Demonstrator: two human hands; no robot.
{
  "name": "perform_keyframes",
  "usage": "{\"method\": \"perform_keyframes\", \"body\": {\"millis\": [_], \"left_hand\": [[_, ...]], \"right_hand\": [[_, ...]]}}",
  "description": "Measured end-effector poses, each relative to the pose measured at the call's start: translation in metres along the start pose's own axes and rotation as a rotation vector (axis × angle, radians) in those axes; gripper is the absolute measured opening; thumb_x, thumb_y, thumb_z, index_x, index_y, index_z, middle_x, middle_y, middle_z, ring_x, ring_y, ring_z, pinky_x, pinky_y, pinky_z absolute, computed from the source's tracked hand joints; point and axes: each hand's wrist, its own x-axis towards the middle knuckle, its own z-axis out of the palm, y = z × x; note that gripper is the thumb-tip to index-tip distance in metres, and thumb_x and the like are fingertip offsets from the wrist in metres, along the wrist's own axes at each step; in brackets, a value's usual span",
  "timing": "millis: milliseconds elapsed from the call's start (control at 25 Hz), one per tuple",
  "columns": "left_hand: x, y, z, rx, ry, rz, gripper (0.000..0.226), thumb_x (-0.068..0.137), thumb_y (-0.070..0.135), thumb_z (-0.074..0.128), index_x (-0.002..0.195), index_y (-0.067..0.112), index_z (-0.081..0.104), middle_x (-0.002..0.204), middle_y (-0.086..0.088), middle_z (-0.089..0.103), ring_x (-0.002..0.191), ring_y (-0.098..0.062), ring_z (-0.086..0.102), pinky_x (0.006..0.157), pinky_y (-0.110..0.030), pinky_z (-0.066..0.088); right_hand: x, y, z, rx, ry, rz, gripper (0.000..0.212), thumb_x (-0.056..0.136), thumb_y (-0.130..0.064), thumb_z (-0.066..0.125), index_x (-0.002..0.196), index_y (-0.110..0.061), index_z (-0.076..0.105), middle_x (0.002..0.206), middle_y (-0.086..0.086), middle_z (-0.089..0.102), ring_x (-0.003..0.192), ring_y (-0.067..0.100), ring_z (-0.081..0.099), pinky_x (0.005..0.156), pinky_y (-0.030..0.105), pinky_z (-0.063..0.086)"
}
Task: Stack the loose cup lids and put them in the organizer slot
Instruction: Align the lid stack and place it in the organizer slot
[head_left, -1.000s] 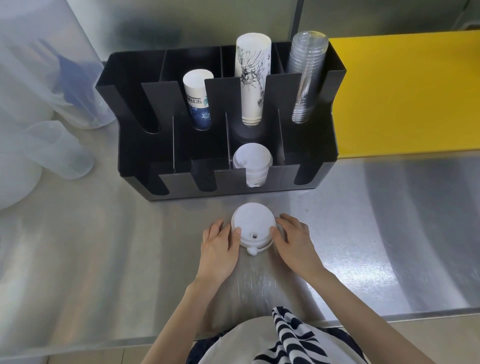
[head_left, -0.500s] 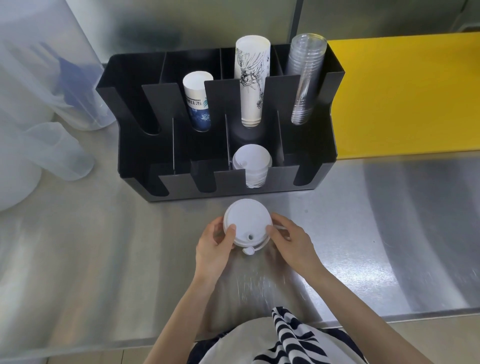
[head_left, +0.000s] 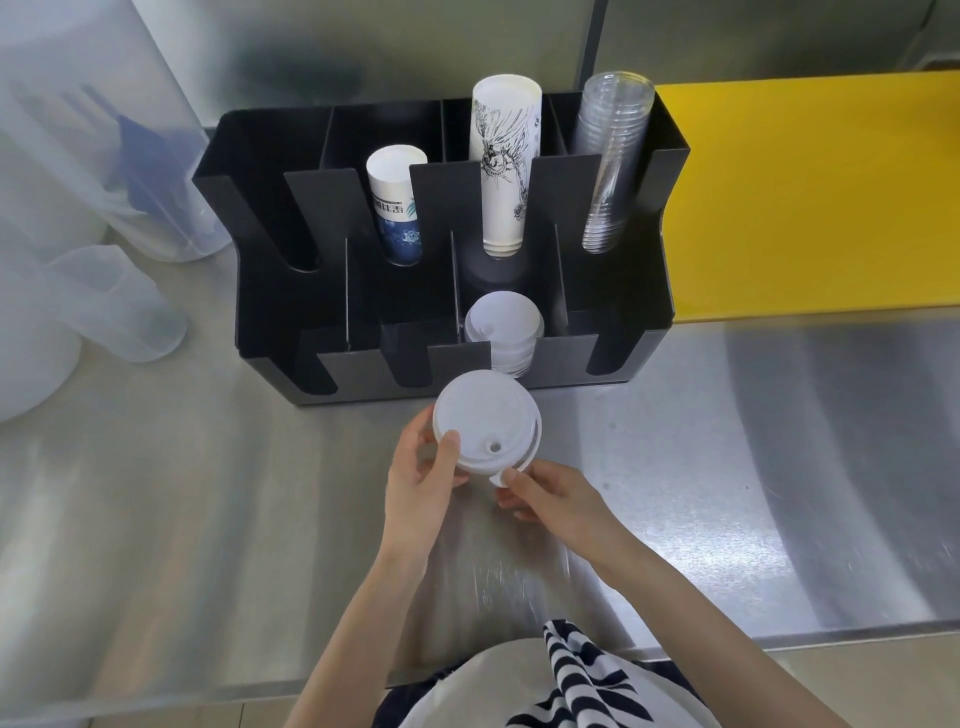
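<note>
Cup lids (head_left: 485, 423), white, stacked, sip hole facing up: held above the steel worktop (head_left: 727, 467), just before the black organizer (head_left: 270, 218). Left hand (head_left: 423, 475) fingers pinching the stack's left rim; right hand (head_left: 558, 499) fingers pressed together at its near tab. Beyond the fingers, one front slot holds more white lids (head_left: 503, 330).

— How did we have our hands?
— Our left hand (head_left: 421, 480) curled, thumb pressed on top of what it gripped. Our right hand (head_left: 553, 496) sat lower, fingertips (head_left: 511, 477) pinching, both bare forearms angled inward.
</note>
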Motion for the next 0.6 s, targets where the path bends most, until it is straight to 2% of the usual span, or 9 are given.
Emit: {"method": "perform_keyframes", "body": {"millis": [80, 160, 200, 280, 360, 480, 600], "left_hand": [[0.002, 0.001, -0.001, 0.103, 0.003, 0.055, 0.031, 0.086, 0.022, 0.053, 0.117, 0.027, 0.050, 0.126, -0.003, 0.053, 0.097, -0.012, 0.061, 0.089, -0.029, 0.051], [0.004, 0.004, 0.000, 0.170, -0.018, 0.129, 0.034, 0.085, 0.021, 0.054, 0.113, 0.037, 0.045, 0.129, -0.003, 0.050, 0.097, -0.009, 0.060, 0.078, -0.010, 0.047], [0.005, 0.006, 0.000, 0.193, -0.030, 0.164, 0.039, 0.085, 0.022, 0.055, 0.114, 0.043, 0.041, 0.130, -0.002, 0.049, 0.099, -0.011, 0.060, 0.075, -0.008, 0.047], [0.010, 0.013, -0.001, 0.275, -0.052, 0.223, 0.051, 0.083, 0.027, 0.057, 0.123, 0.048, 0.033, 0.128, 0.002, 0.044, 0.103, -0.015, 0.057, 0.083, -0.017, 0.049], [0.018, 0.022, -0.002, 0.403, -0.089, 0.268, 0.061, 0.080, 0.034, 0.061, 0.132, 0.040, 0.031, 0.126, 0.005, 0.037, 0.107, -0.019, 0.054, 0.093, -0.031, 0.048], [0.029, 0.039, -0.002, 0.562, -0.130, 0.353, 0.079, 0.071, 0.041, 0.069, 0.136, 0.033, 0.025, 0.133, 0.002, 0.031, 0.110, -0.016, 0.048, 0.090, -0.028, 0.044], [0.039, 0.056, 0.003, 0.595, -0.114, 0.423, 0.087, 0.067, 0.038, 0.073, 0.137, 0.030, 0.023, 0.137, 0.000, 0.030, 0.116, -0.018, 0.044, 0.090, -0.032, 0.044]], "right_hand": [[0.002, -0.002, -0.002, -0.029, 0.014, -0.018, 0.023, 0.088, -0.021, 0.052, 0.095, -0.003, 0.065, 0.075, -0.001, 0.065, 0.072, 0.008, 0.062, 0.066, 0.010, 0.049], [0.004, -0.003, -0.004, -0.033, 0.019, -0.031, 0.021, 0.088, -0.019, 0.053, 0.095, -0.004, 0.065, 0.073, -0.003, 0.065, 0.067, 0.004, 0.063, 0.063, 0.009, 0.049], [0.005, -0.004, -0.005, -0.033, 0.018, -0.037, 0.020, 0.088, -0.019, 0.052, 0.094, -0.005, 0.065, 0.072, -0.005, 0.065, 0.064, 0.001, 0.063, 0.061, 0.007, 0.049], [0.008, -0.007, -0.007, -0.034, 0.016, -0.055, 0.019, 0.089, -0.019, 0.052, 0.094, -0.006, 0.065, 0.072, -0.006, 0.065, 0.059, -0.003, 0.063, 0.059, 0.005, 0.048], [0.012, -0.012, -0.008, -0.035, 0.023, -0.082, 0.017, 0.089, -0.018, 0.051, 0.093, -0.009, 0.065, 0.073, -0.006, 0.065, 0.057, -0.005, 0.063, 0.058, 0.005, 0.048], [0.020, -0.025, -0.010, -0.044, 0.061, -0.137, 0.013, 0.088, -0.020, 0.052, 0.088, -0.017, 0.064, 0.072, -0.009, 0.066, 0.058, -0.006, 0.064, 0.056, 0.004, 0.048], [0.028, -0.042, -0.009, -0.001, 0.103, -0.174, 0.013, 0.088, -0.028, 0.053, 0.081, -0.026, 0.064, 0.073, -0.013, 0.066, 0.061, -0.007, 0.064, 0.054, 0.003, 0.048]]}}
